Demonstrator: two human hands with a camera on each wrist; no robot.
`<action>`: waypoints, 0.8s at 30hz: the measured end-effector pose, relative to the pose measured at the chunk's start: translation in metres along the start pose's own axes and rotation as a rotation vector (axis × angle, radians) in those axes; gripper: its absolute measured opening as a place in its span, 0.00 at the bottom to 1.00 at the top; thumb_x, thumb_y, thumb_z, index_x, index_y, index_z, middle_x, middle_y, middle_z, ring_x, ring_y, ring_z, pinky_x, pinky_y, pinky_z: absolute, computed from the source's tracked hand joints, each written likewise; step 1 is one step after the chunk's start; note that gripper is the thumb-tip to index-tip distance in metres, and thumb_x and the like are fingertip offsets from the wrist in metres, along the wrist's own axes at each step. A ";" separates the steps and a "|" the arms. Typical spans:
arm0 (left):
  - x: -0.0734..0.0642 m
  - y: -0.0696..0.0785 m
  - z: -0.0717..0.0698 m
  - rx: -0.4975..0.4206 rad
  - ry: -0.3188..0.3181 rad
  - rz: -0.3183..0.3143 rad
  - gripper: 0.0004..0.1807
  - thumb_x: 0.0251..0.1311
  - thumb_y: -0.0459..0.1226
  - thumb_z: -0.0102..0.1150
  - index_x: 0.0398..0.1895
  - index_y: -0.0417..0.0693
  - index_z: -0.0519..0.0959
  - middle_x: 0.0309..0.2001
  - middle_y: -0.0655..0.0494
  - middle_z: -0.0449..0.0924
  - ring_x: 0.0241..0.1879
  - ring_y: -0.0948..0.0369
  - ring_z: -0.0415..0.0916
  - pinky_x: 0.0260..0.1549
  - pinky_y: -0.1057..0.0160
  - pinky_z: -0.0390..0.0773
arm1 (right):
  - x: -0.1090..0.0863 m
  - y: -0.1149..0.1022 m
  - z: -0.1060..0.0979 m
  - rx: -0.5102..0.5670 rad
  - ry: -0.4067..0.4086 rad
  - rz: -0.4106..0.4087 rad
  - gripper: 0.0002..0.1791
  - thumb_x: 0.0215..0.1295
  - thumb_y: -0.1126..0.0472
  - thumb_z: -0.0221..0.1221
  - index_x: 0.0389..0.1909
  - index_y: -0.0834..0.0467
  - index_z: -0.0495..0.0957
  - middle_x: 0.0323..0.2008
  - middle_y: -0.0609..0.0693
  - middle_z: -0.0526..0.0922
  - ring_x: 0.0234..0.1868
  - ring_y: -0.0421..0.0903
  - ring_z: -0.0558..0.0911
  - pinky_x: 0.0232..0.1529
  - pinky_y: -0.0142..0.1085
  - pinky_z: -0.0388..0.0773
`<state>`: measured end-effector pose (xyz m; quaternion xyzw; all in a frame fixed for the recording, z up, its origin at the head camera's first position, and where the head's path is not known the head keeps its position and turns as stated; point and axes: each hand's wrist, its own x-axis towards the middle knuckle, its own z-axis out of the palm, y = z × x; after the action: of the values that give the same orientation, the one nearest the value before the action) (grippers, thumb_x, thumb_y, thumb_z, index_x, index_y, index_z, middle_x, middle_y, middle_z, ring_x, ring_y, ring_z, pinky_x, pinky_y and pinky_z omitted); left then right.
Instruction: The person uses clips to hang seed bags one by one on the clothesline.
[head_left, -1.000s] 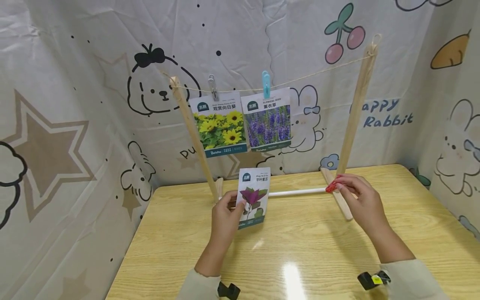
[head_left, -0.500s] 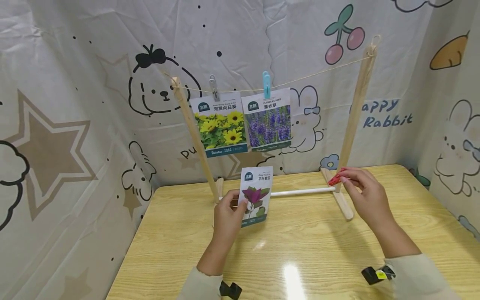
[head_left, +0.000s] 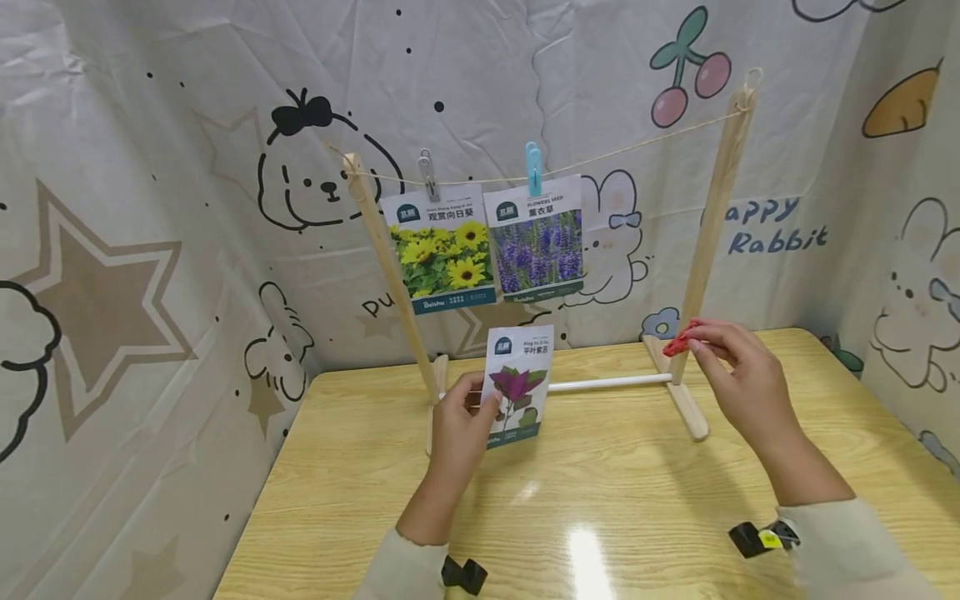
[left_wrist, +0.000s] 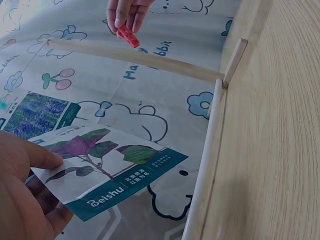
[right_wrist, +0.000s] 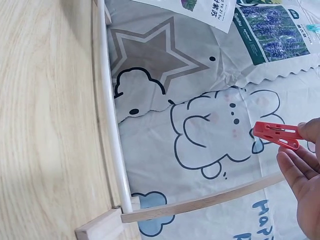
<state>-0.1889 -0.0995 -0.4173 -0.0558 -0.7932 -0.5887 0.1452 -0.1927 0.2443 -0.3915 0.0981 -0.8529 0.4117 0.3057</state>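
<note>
My left hand [head_left: 459,429] holds a seed packet [head_left: 517,375] with a purple-leaved plant on it, thumb on the front and fingers behind. In my right hand [head_left: 742,383] a red clothespin [head_left: 679,340] is pinched by its handle end, in front of the right post. The right wrist view shows the red clothespin [right_wrist: 276,132] between thumb and fingers, its jaws together. Above, a sunflower packet [head_left: 442,258] hangs from the string [head_left: 622,152] by a grey clothespin [head_left: 427,175]. Beside it a lavender packet [head_left: 538,246] hangs by a blue clothespin [head_left: 533,169].
The string runs between a left wooden post [head_left: 386,267] and a taller right wooden post [head_left: 712,225]. A white rod [head_left: 611,383] joins them low down, above the wooden table [head_left: 600,475]. Behind stands a printed cloth backdrop [head_left: 480,83].
My left hand has moved the purple-leaved packet slightly up and to the right. My right hand has risen a little with the red clothespin, away from the white rod. The hanging packets stay put.
</note>
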 end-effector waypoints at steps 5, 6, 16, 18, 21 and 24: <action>0.001 0.005 0.001 0.000 -0.008 0.003 0.11 0.66 0.34 0.63 0.50 0.51 0.83 0.44 0.49 0.85 0.37 0.59 0.81 0.35 0.68 0.84 | 0.006 -0.004 -0.003 0.006 0.011 -0.015 0.11 0.70 0.69 0.61 0.51 0.63 0.82 0.57 0.59 0.80 0.52 0.17 0.69 0.52 0.07 0.65; 0.001 0.005 0.001 0.004 -0.009 0.003 0.10 0.67 0.34 0.63 0.50 0.51 0.83 0.44 0.50 0.85 0.37 0.59 0.81 0.35 0.68 0.84 | 0.007 -0.005 -0.003 0.004 0.012 -0.017 0.11 0.69 0.69 0.61 0.51 0.63 0.82 0.56 0.58 0.80 0.52 0.17 0.69 0.52 0.07 0.65; 0.004 0.007 0.003 0.025 -0.018 0.008 0.09 0.67 0.35 0.62 0.48 0.49 0.82 0.43 0.49 0.85 0.35 0.60 0.81 0.34 0.68 0.83 | 0.016 -0.012 -0.008 -0.021 0.006 -0.018 0.12 0.70 0.67 0.60 0.52 0.61 0.82 0.55 0.58 0.82 0.48 0.15 0.70 0.50 0.07 0.65; 0.004 0.007 0.004 0.026 -0.020 0.007 0.09 0.67 0.35 0.62 0.49 0.49 0.82 0.44 0.49 0.85 0.35 0.60 0.81 0.34 0.68 0.83 | 0.018 -0.013 -0.010 -0.025 0.003 -0.018 0.12 0.70 0.67 0.60 0.53 0.61 0.82 0.55 0.57 0.82 0.48 0.15 0.70 0.50 0.07 0.64; 0.005 0.009 0.005 0.033 -0.020 0.007 0.09 0.67 0.35 0.62 0.49 0.49 0.82 0.44 0.50 0.85 0.36 0.59 0.81 0.36 0.67 0.84 | 0.021 -0.015 -0.012 -0.032 -0.001 -0.018 0.13 0.71 0.66 0.60 0.54 0.60 0.81 0.56 0.57 0.82 0.48 0.15 0.70 0.50 0.06 0.63; 0.005 0.011 0.006 0.040 -0.020 0.005 0.09 0.67 0.35 0.62 0.49 0.49 0.81 0.45 0.51 0.85 0.38 0.58 0.81 0.37 0.65 0.84 | 0.024 -0.016 -0.015 -0.038 -0.005 -0.020 0.14 0.71 0.65 0.60 0.55 0.59 0.81 0.56 0.57 0.81 0.48 0.15 0.69 0.50 0.06 0.63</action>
<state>-0.1921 -0.0911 -0.4071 -0.0609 -0.8060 -0.5719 0.1401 -0.1986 0.2475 -0.3601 0.1017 -0.8604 0.3920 0.3095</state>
